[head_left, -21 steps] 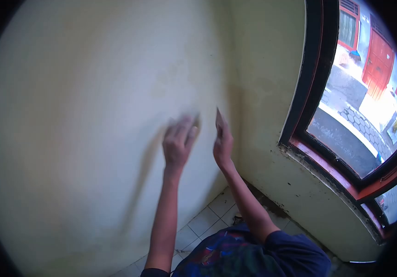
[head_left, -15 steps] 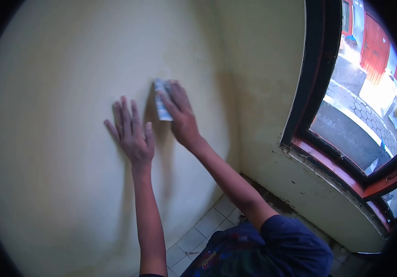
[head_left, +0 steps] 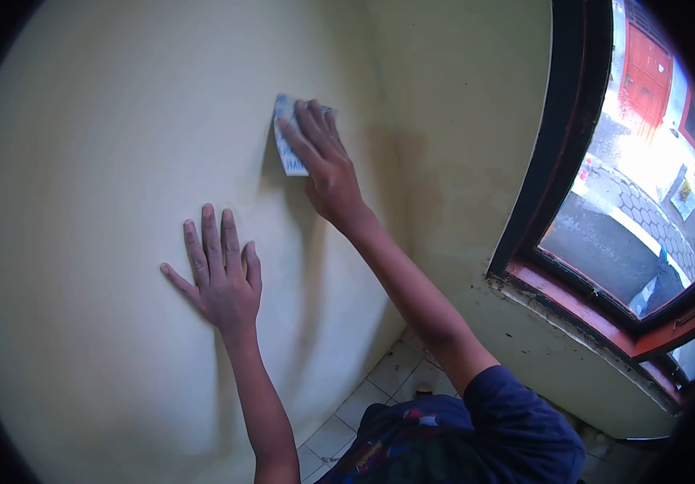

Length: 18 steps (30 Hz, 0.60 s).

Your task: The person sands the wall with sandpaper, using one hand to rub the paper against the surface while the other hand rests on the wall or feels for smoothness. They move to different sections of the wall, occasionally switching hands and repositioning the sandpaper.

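My left hand (head_left: 226, 282) lies flat against the pale yellow wall (head_left: 121, 194), its fingers spread and nothing in it. Higher and to the right, my right hand (head_left: 327, 165) presses a sheet of white paper with blue print (head_left: 292, 157) against the same wall. The fingers lie over the sheet, and its left edge and lower corner show beside them. Part of the sheet is hidden under the palm. Both arms reach up from the bottom of the view.
A dark-framed window (head_left: 569, 145) with a reddish sill (head_left: 569, 298) is on the right; a red door (head_left: 646, 85) shows outside. The wall corner runs down right of my right hand. Below is a tiled floor (head_left: 396, 367).
My right hand and the paper have moved up and slightly right on the wall. My left hand sits lower and a little further left in the view, which has also shifted slightly.
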Tool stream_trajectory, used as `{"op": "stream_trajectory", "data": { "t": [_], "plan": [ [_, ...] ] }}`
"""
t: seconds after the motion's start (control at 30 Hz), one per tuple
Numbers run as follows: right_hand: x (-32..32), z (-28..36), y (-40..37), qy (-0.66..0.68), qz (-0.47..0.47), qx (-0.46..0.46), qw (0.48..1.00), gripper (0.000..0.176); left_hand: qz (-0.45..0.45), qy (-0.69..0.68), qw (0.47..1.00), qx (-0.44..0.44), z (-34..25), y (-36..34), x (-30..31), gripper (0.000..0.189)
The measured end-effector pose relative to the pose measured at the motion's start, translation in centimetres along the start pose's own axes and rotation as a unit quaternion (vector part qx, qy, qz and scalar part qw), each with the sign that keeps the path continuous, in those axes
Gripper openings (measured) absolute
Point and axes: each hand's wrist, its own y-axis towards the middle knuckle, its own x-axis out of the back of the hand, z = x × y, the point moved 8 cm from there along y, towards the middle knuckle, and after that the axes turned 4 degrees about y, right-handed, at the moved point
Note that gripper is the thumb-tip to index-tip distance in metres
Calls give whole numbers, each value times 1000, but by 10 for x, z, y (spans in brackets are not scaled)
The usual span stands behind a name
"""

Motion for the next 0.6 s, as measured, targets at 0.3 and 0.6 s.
{"op": "stream_trajectory", "data": {
  "t": [0.3,0.6],
  "plan": [
    [8,-28,-16,10,31,-45,998,76,-42,-28,999,7,-1,0,5,50],
    [8,-13,1,-32,53,-8,998,65,-71,-92,993,17,3,-2,10,52]
  ]
}}
